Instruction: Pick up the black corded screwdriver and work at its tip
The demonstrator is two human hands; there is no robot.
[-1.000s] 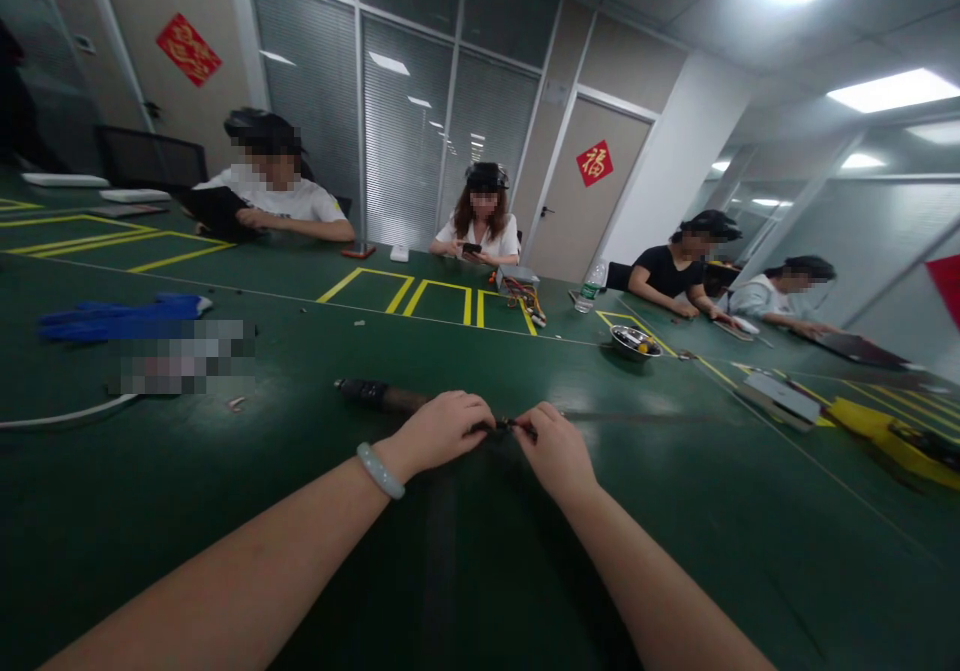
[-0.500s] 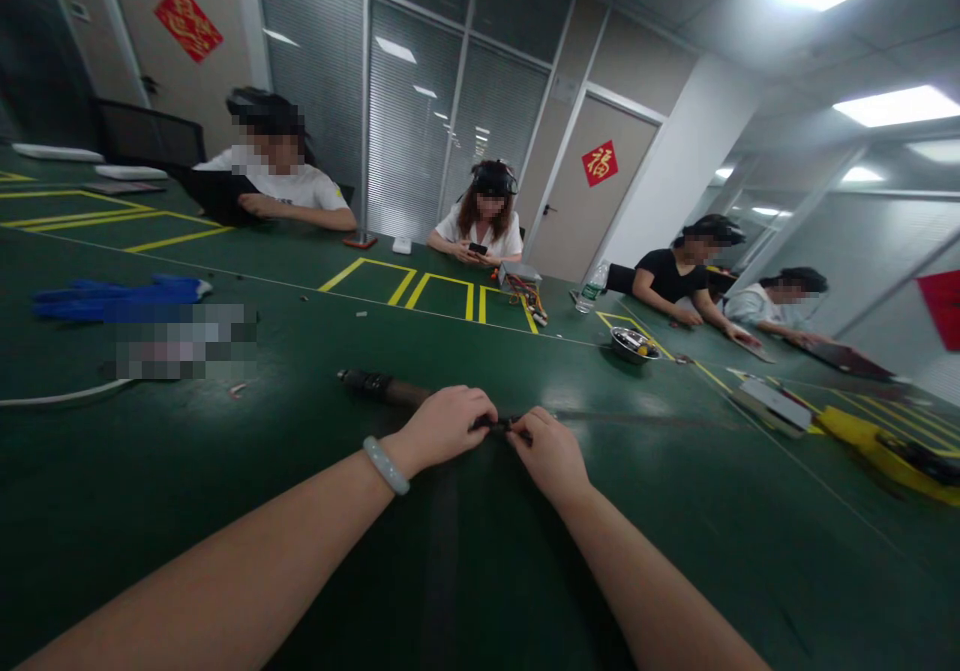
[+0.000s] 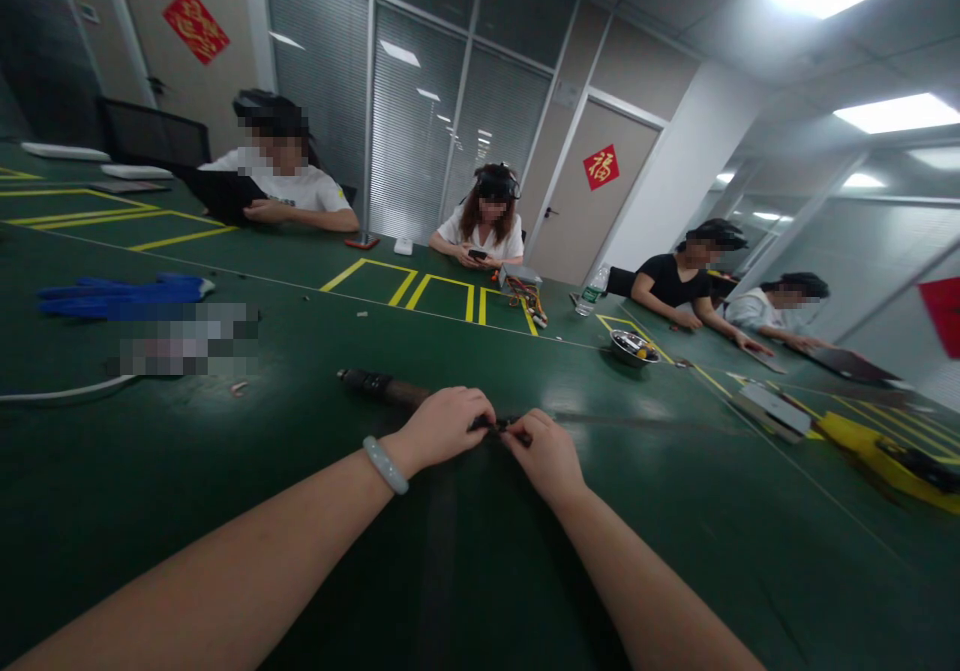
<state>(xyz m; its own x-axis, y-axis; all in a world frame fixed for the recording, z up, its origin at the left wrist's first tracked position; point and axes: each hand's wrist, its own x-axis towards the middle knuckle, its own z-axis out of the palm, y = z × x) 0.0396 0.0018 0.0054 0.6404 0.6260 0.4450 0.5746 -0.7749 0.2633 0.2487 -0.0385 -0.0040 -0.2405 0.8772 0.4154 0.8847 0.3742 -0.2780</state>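
Note:
Over the green table (image 3: 300,511), my left hand (image 3: 448,428) is closed on a small dark part (image 3: 495,424), near the middle of the view. My right hand (image 3: 546,454) pinches the other side of the same dark part, its fingertips close to those of my left hand. Fingers cover most of the part, so its shape is unclear. A dark cylindrical tool (image 3: 379,387) lies on the table just beyond my left hand, its right end hidden behind that hand. A pale bangle is on my left wrist.
Blue gloves (image 3: 124,294) and a white cable (image 3: 67,395) lie at the left. Farther back are a metal bowl (image 3: 634,347), a bottle (image 3: 592,293) and a wired metal box (image 3: 521,279). A yellow object (image 3: 885,456) lies right. Several people sit around the table.
My right hand has shifted very slightly left, towards my left hand. Both hands keep hold of the small dark part. The cylindrical tool has stayed in place.

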